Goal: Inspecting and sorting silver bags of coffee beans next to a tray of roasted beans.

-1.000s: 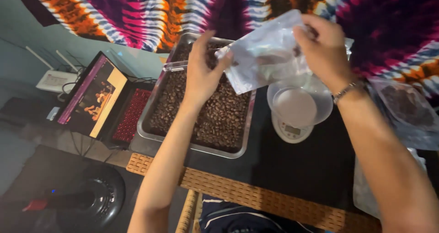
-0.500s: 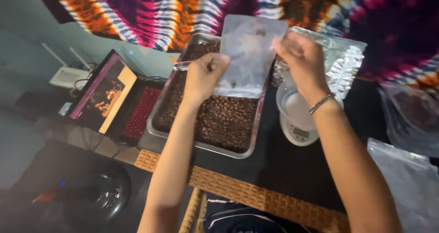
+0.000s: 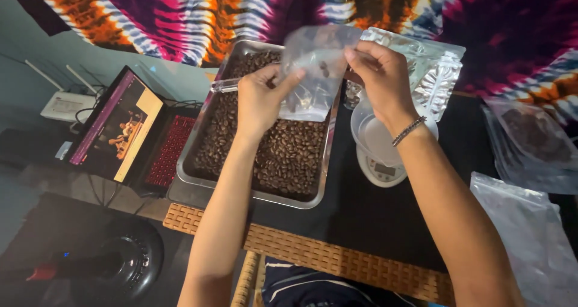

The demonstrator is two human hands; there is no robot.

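Both hands hold a small clear plastic pouch (image 3: 313, 72) up over the far end of a metal tray (image 3: 191, 162) filled with brown coffee beans (image 3: 289, 153). The left hand (image 3: 260, 99) is closed on the pouch's left edge, thumb pressed against its front and fingers behind. The right hand (image 3: 380, 78) pinches the pouch's upper right corner between thumb and fingertips; a beaded bracelet (image 3: 408, 130) sits on that wrist. A few beans show through the pouch's clear film, and the pouch hangs roughly upright, its lower edge just above the beans in the tray.

The tray rests on a dark surface (image 3: 361, 222) with a woven cane edge (image 3: 337, 262) nearest the person. Just right of the tray, under the right forearm, a clear plastic bowl (image 3: 376, 139) stands on a small white kitchen scale (image 3: 380, 171). Behind the bowl lie shiny silver foil pouches (image 3: 436, 78). Further right, clear bags (image 3: 533, 135) rest on the surface, one with dark contents, another (image 3: 530, 241) lying nearer the person.

Left of the tray an open laptop (image 3: 120, 126) shows a lit screen and red-lit keys. A white router (image 3: 63, 105) sits beyond it. A tie-dye cloth (image 3: 180, 12) in orange, purple and pink hangs behind everything
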